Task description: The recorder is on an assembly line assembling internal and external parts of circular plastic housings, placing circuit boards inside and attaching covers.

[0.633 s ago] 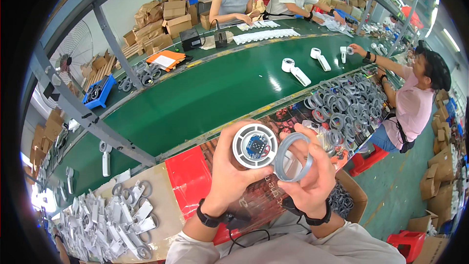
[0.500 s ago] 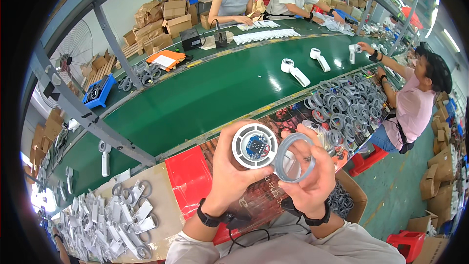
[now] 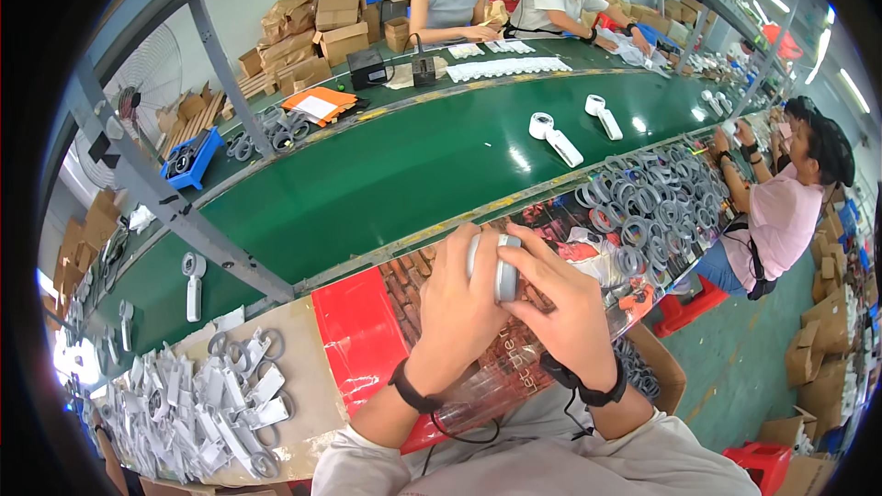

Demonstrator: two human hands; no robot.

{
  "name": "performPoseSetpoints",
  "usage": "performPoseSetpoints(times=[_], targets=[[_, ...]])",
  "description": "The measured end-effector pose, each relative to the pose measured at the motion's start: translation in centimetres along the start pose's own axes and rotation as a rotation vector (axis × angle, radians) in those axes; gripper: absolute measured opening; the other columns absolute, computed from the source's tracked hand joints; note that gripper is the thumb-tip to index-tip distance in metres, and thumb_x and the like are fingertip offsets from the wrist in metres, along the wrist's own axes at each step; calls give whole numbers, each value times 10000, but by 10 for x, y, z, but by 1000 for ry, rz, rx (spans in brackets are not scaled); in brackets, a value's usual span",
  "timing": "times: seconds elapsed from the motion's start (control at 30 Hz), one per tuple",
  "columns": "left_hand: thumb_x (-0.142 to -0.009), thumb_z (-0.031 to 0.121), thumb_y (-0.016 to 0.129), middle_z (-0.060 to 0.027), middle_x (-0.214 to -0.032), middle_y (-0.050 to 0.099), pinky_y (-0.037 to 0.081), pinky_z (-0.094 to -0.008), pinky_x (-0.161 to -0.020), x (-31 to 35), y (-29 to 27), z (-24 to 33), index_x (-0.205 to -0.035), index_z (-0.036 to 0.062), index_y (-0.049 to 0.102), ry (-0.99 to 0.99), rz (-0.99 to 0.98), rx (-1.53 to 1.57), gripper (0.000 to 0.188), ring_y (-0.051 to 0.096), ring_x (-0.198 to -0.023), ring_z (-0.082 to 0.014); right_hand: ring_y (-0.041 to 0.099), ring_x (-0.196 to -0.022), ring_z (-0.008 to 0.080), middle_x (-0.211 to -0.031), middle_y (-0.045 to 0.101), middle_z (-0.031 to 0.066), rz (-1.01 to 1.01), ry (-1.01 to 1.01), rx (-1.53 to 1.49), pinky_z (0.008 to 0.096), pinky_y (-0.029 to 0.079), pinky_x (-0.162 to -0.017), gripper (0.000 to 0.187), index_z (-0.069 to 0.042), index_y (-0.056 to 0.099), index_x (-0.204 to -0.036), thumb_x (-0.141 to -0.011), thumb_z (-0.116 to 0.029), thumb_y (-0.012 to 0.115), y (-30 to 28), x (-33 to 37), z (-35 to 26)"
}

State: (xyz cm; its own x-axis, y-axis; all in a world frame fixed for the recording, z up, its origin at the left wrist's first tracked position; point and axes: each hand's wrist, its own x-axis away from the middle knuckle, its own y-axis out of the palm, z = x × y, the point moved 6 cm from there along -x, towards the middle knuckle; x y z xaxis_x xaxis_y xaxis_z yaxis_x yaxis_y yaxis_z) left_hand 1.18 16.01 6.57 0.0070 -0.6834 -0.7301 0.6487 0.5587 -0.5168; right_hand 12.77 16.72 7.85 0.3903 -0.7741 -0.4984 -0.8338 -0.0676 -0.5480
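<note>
Low over the bench, my left hand [image 3: 457, 310] is closed around the white round head of a small handheld fan [image 3: 474, 257], which is turned nearly edge-on. My right hand [image 3: 568, 308] grips a grey plastic ring [image 3: 506, 274] with thumb and fingers. The ring lies against the front of the fan head, and both hands meet around the two parts. The fan's circuit board is out of sight, and my fingers hide its handle. How far the ring sits on the head I cannot tell.
Many grey rings [image 3: 643, 202] are heaped on the right, white fan parts [image 3: 197, 409] on the left. Beyond the bench runs a green conveyor [image 3: 367, 193] carrying white fans [image 3: 556, 140]. A metal post [image 3: 197, 234] stands left. Co-workers sit across the belt and at right [image 3: 790, 184].
The ring has come from beside the fan head onto its front. The head has turned from facing me to edge-on, and my hands have closed together. The right co-worker's arm has drawn back from the belt.
</note>
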Motion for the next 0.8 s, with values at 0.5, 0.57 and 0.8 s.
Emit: performPoseSetpoints(times=[0.5, 0.57, 0.8], targets=[[-563, 268, 815, -170, -1072, 572, 471, -400, -841, -7, -29, -69, -1084, 12, 548, -368, 75, 369, 639, 579, -985, -344, 566, -867, 116, -1020, 575, 44, -221, 283, -755, 278, 480, -728, 434, -23, 397, -1301, -962, -290, 431, 78, -7, 89], [-599, 284, 800, -199, -1015, 602, 482, -376, -827, -24, -18, -77, -1112, 5, 538, -400, 124, 403, 640, 607, -946, -351, 579, -928, 198, -1089, 559, 91, -155, 454, -937, 344, 480, -823, 464, -15, 409, -1276, -910, -278, 522, 75, 37, 142], [-600, 215, 750, -228, -1162, 514, 424, -385, -891, -12, -19, -136, -1246, 10, 447, -317, -238, 340, 742, 516, -1062, -378, 348, -640, 153, -793, 371, 70, -333, 833, -951, 317, 358, -607, 341, 26, 440, -1006, -957, -309, 477, 109, 28, 98]])
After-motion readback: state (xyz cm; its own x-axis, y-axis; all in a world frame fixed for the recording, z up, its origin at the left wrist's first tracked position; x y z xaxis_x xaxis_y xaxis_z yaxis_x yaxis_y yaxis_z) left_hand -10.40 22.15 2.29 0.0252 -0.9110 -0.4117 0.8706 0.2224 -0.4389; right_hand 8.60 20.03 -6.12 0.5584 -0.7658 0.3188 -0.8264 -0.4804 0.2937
